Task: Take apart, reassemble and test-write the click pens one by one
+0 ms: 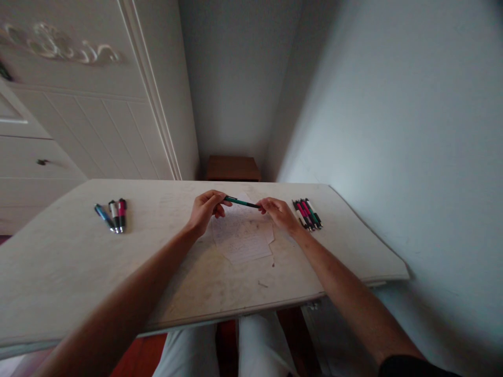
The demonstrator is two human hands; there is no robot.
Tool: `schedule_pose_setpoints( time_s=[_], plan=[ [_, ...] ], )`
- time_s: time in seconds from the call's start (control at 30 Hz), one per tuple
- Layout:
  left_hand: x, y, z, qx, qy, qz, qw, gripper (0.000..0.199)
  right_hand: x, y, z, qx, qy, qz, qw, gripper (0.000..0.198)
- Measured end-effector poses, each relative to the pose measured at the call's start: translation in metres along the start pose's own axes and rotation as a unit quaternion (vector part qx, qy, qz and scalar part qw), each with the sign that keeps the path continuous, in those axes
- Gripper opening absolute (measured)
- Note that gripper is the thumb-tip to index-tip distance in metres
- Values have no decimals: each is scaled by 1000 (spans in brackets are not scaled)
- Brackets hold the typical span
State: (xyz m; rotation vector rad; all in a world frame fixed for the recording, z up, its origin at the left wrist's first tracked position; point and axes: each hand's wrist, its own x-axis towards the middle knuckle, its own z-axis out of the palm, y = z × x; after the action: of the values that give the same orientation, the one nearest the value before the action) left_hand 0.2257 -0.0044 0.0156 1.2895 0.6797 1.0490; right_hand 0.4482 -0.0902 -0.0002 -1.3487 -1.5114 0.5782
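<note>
A green pen (241, 202) with black ends is held nearly level above the sheets of paper (247, 241) in the middle of the table. My left hand (208, 207) pinches its clip end, and my right hand (278, 212) grips the other end with its fingertips. Just beyond my right hand lies a row of several pens (307, 213), pink, white, green and dark, side by side. Farther left, apart from my left hand, rest three pens: a blue one (104, 217), a white one (113, 213) and a pink one (122, 212).
The white table (165, 293) bears stains and small marks. A white cabinet (98, 115) stands at the left, and a pale wall (393, 131) runs along the right. Past the far edge sits a low brown wooden piece (232, 167).
</note>
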Motion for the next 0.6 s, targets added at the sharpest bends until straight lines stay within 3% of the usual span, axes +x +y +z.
schedule_pose_setpoints(
  time_s=[0.2,0.47,0.6],
  plan=[
    [-2,1,1,9,-36,-7,999,27,-1,-2,7,50,-61,48,996,57],
    [-3,1,3,38,-53,21,998,47,1,2,4,80,-29,92,992,51],
    [-3,-2,3,111,-42,42,992,39,0,1,5,63,-17,98,993,52]
  ],
)
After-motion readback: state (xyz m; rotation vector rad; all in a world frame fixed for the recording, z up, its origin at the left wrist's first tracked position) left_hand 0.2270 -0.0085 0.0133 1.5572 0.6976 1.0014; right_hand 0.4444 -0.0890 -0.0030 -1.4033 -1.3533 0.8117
